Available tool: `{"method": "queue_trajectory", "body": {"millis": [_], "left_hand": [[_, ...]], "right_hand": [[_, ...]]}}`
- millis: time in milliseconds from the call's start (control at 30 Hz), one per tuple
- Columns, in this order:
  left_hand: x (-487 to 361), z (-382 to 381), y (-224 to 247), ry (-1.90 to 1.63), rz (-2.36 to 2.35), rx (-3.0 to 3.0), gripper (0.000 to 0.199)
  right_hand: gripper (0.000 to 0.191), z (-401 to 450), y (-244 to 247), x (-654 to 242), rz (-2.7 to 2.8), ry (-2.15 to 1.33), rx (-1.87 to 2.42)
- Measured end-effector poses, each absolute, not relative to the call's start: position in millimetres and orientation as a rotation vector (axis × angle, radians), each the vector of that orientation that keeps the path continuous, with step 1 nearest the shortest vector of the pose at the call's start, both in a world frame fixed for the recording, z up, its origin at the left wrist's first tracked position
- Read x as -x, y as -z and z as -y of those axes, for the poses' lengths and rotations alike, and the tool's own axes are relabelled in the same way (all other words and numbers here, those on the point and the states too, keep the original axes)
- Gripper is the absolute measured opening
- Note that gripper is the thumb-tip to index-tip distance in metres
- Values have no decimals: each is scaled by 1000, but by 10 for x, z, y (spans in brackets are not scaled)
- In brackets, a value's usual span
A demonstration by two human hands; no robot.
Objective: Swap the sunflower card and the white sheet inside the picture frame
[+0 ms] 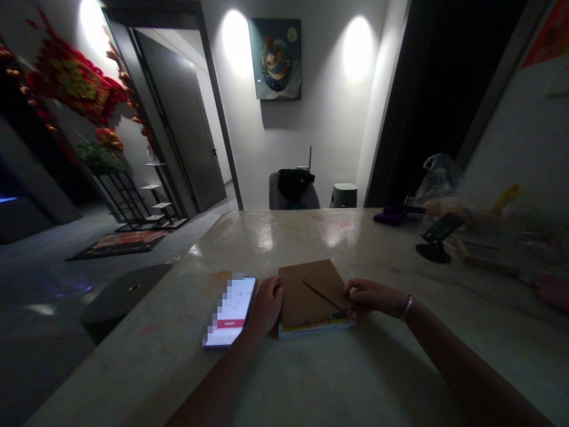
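Observation:
A brown board or book cover point(306, 296) lies on the pale table, with a colourful edge showing along its near side. A thin dark stick point(320, 293) rests slantwise across it. My left hand point(268, 302) lies at the board's left edge with its fingers curled; what they hold, if anything, is hidden. My right hand point(359, 296) is at the right edge, fingers pinched together near the stick's lower end; the contact is too small to make out. Just left of my left hand lies a lit phone point(233, 308), partly blurred out.
At the table's point(200, 379) right side are a black stand point(438, 237), a purple item point(395, 214), a clear plastic bag point(440, 181) and a frame-like object point(484, 254). Beyond the far edge stands a chair point(278, 193). A dark round stool point(124, 299) is at the left.

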State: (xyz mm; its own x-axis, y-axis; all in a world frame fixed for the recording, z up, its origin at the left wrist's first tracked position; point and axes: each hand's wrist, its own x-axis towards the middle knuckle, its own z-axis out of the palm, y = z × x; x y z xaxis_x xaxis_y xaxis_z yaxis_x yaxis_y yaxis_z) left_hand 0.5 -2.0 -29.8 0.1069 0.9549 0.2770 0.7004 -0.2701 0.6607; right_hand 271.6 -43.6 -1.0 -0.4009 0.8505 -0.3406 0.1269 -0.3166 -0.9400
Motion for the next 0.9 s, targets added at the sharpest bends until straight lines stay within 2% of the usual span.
{"method": "queue_trajectory", "body": {"millis": [233,533,900], "left_hand": [[30,-35,354,-917,-1649,-2109,36],[58,-30,309,-868,-1646,-2158,33],[62,9,289,-772,-1684,-2227,28]], "right_hand": [[25,379,83,-2681,1477,-1579,1374],[36,422,48,-2758,1620,-1723,1244],[35,393,175,-2728,1698,-1765,1239]]}}
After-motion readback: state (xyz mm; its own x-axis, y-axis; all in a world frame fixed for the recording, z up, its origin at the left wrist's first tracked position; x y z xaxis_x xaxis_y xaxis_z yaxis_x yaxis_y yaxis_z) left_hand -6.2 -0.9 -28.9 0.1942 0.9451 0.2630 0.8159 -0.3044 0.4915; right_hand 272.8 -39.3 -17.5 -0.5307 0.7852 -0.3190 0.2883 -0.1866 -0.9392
